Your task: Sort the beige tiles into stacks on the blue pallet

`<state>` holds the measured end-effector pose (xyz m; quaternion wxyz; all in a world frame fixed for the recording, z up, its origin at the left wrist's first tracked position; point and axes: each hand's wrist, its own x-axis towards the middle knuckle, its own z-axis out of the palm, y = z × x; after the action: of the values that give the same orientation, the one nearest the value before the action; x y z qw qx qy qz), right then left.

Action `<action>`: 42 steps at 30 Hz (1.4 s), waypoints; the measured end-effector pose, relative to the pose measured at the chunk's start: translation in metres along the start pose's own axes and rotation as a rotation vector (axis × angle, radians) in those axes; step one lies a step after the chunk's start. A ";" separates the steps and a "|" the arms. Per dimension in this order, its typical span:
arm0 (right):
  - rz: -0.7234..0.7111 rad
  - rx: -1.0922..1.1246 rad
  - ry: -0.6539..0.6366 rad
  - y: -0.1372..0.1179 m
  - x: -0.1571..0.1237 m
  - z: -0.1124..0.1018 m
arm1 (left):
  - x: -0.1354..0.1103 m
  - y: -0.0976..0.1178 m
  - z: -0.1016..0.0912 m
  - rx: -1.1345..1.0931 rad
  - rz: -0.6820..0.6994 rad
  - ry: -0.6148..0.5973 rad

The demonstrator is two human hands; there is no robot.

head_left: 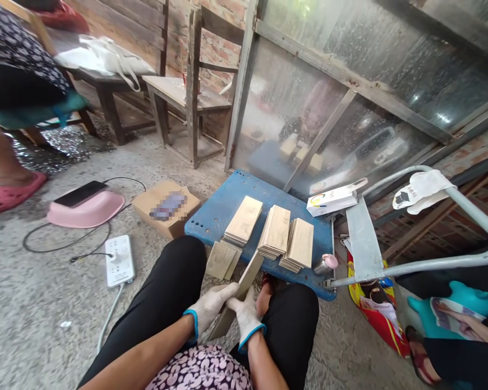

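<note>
Blurred label on cardboard box [166, 207]

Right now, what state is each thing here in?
Left hand: gloved, gripping the board.
Right hand: gloved, gripping the board.
Board: held tilted between the knees.
Three stacks: piled on the blue stool.
Phone: lying on the pink basin.

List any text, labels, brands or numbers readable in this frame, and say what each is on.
None can be read.
White carton at the blue platform's far edge: a coloured logo, lettering too small.
Cardboard box: label blurred out.
White cloth on the rail: dark print, illegible.
Thin boards held in both gloved hands: no markings.
</note>
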<state>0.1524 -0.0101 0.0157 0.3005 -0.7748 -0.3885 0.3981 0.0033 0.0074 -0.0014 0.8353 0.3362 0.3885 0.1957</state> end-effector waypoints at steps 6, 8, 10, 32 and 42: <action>0.012 0.148 -0.005 0.014 -0.024 0.028 | -0.007 0.006 0.004 -0.022 0.009 0.067; 0.022 0.271 -0.006 0.018 -0.031 0.036 | -0.009 0.008 0.008 -0.011 0.011 0.095; 0.032 0.365 -0.003 0.018 -0.034 0.038 | -0.012 0.011 0.010 -0.003 0.014 0.103; 0.069 0.581 -0.140 0.004 -0.035 0.029 | 0.006 0.019 -0.004 -0.048 0.046 -0.004; -0.104 0.794 -0.069 -0.002 -0.018 0.037 | 0.026 0.045 0.005 0.053 -0.065 -0.170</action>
<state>0.1133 -0.0188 0.0056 0.5833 -0.5637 -0.2531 0.5272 0.0205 0.0522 0.0196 0.8621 0.3607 0.3318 0.1287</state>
